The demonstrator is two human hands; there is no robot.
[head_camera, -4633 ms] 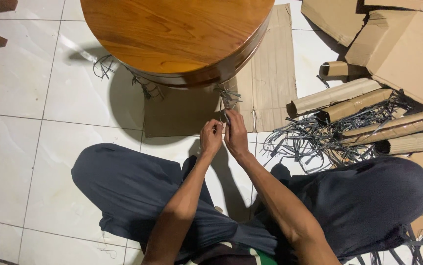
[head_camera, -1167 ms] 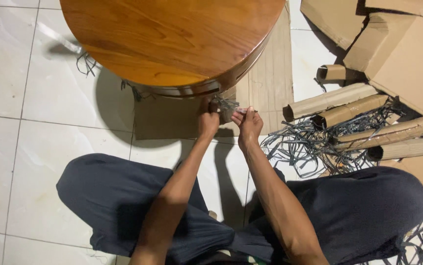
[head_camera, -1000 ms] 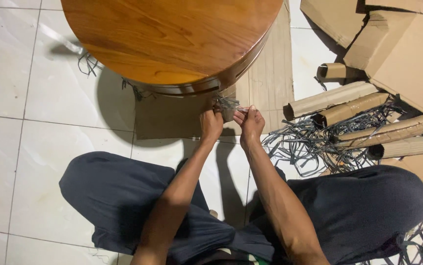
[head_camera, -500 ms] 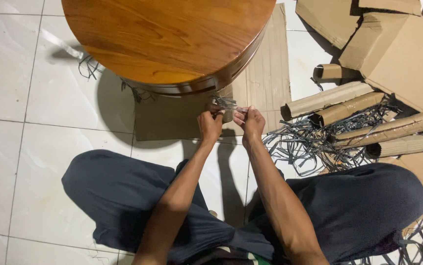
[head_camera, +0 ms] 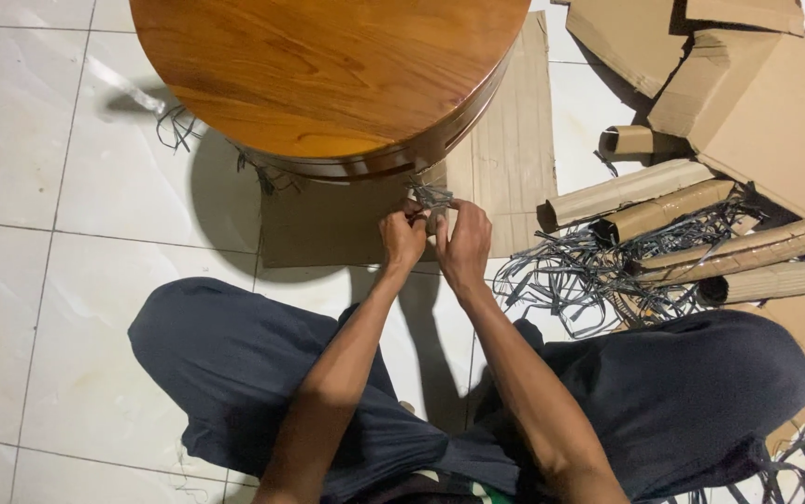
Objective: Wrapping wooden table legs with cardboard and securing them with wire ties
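Observation:
I sit cross-legged on a tiled floor in front of a round wooden table (head_camera: 328, 75). Both hands meet just below the table's near rim. My left hand (head_camera: 403, 237) and my right hand (head_camera: 464, 245) pinch a bundle of grey plastic strapping (head_camera: 431, 196) tied around a cardboard-wrapped table leg. The fingers of both hands are closed on the strands. The leg itself is mostly hidden behind my hands and under the tabletop.
A flat cardboard sheet (head_camera: 515, 140) lies under the table. Rolled cardboard tubes (head_camera: 636, 187) and a tangle of cut grey straps (head_camera: 589, 271) lie to my right, with larger cardboard pieces (head_camera: 776, 103) behind. More strap ends (head_camera: 176, 126) hang at the table's left.
My right hand has moved left from holding a strand out to the side and now closes in beside my left hand on the strapping at the leg.

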